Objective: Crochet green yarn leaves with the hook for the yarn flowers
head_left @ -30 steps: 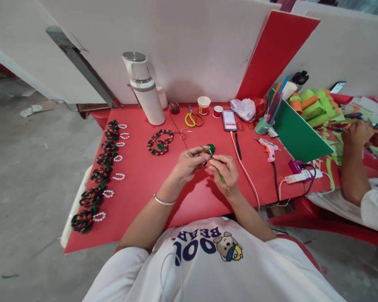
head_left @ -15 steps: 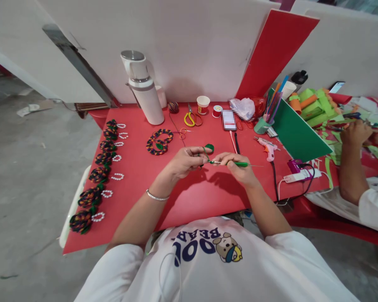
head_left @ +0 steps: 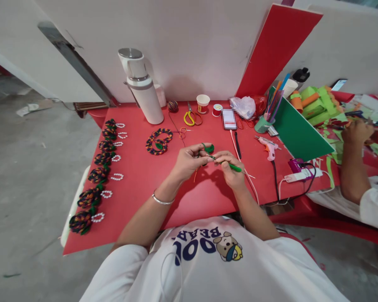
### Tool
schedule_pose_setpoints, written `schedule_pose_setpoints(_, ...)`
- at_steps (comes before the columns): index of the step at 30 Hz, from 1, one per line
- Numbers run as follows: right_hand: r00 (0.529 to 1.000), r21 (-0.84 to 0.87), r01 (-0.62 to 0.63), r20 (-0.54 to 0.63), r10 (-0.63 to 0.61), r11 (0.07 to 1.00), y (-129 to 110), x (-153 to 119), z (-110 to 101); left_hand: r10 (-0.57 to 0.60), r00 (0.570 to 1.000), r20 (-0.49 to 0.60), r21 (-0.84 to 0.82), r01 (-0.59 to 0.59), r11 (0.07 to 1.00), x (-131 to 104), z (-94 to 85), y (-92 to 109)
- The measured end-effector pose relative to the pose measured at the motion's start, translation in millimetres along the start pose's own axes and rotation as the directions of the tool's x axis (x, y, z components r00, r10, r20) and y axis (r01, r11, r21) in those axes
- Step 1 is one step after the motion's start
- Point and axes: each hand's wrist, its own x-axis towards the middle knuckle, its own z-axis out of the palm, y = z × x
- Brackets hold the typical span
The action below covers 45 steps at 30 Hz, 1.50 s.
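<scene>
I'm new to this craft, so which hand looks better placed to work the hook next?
Probably the right hand: it grips the green-handled hook, while the left hand holds the green yarn.

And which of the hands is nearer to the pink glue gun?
Right. The right hand, holding the green hook, is left of the glue gun; the left hand is farther left.

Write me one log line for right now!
left hand: holding green yarn | right hand: holding green-handled hook | red table: scissors, pink glue gun
</scene>
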Motion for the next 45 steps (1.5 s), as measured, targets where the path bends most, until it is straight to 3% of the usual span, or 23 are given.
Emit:
schedule_pose_setpoints(6, 0.994, -0.186, 0.106, 0.026, -0.103, 0.977, -11, 2, 1, 0.009, 1.000, -0.020, 0.009, -0.009, 1.000, 0, 1.5, -5)
schedule_pose_setpoints(13, 0.971, -0.354, 0.209, -0.038, -0.237, 0.912, -4, -3, 8, -0.006, 0.997, -0.076, -0.004, 0.006, 1.000, -2, 1.4, -7)
schedule_pose_setpoints(17, 0.943, -0.443, 0.257, -0.078, -0.323, 0.859, 3, -6, 16, 0.021, 0.995, -0.101, -0.011, -0.022, 1.000, -2, 8.5, -13)
schedule_pose_setpoints(20, 0.904, -0.483, 0.284, -0.153, -0.399, 0.828, 7, -9, 23, -0.010, 0.997, -0.079, -0.128, 0.000, 0.992, -3, 12.7, -17)
schedule_pose_setpoints(23, 0.890, -0.391, 0.332, -0.171, -0.423, 0.858, 8, -9, 24, -0.127, 0.992, 0.026, -0.245, 0.130, 0.961, -5, 9.9, -12)
schedule_pose_setpoints(26, 0.924, -0.229, 0.347, -0.085, -0.374, 0.910, 7, -6, 18, -0.214, 0.971, 0.106, -0.271, 0.236, 0.933, -8, 2.8, -2)
schedule_pose_setpoints(30, 0.955, -0.114, 0.296, 0.041, -0.294, 0.948, 4, -1, 4, -0.262, 0.958, 0.120, -0.260, 0.285, 0.923, -10, -5.1, 8)
schedule_pose_setpoints(36, 0.960, -0.085, 0.236, 0.176, -0.219, 0.968, -4, 7, -17, -0.273, 0.954, 0.121, -0.213, 0.294, 0.932, -7, -11.3, 9)
schedule_pose_setpoints(45, 0.965, -0.035, 0.189, 0.191, -0.179, 0.981, -6, 10, -20, -0.163, 0.982, 0.096, -0.210, 0.180, 0.961, -5, -11.1, 1)
